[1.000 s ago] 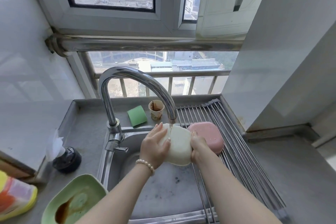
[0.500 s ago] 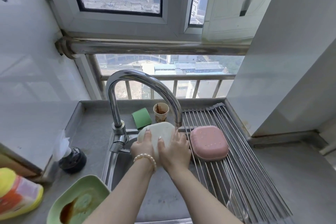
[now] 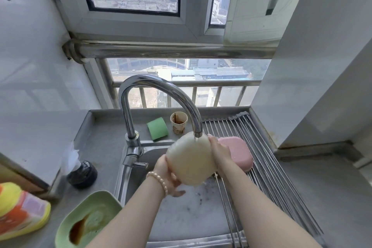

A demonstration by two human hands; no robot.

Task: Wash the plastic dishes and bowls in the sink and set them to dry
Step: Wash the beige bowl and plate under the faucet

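A cream plastic dish point(image 3: 190, 159) is held tilted under the running faucet point(image 3: 161, 90), over the sink point(image 3: 181, 217). My left hand point(image 3: 168, 175), with a bead bracelet on the wrist, grips its lower left edge from beneath. My right hand point(image 3: 220, 152) holds its right edge, fingers curled on the rim. A pink plastic dish point(image 3: 238, 152) lies upside down on the roll-up drying rack point(image 3: 271, 157), just behind my right hand. A green dish point(image 3: 80, 221) with brown residue sits on the counter at the front left.
A green sponge point(image 3: 157, 128) and a stained paper cup point(image 3: 178, 123) stand behind the sink. A black stopper with plastic point(image 3: 82, 173) and a yellow detergent bottle point(image 3: 20, 209) are on the left counter. White wall rises on the right.
The cream dish has turned from facing away to tilted with its back toward me, under the spout. My left hand went beneath it; my right hand shifted to its right edge.
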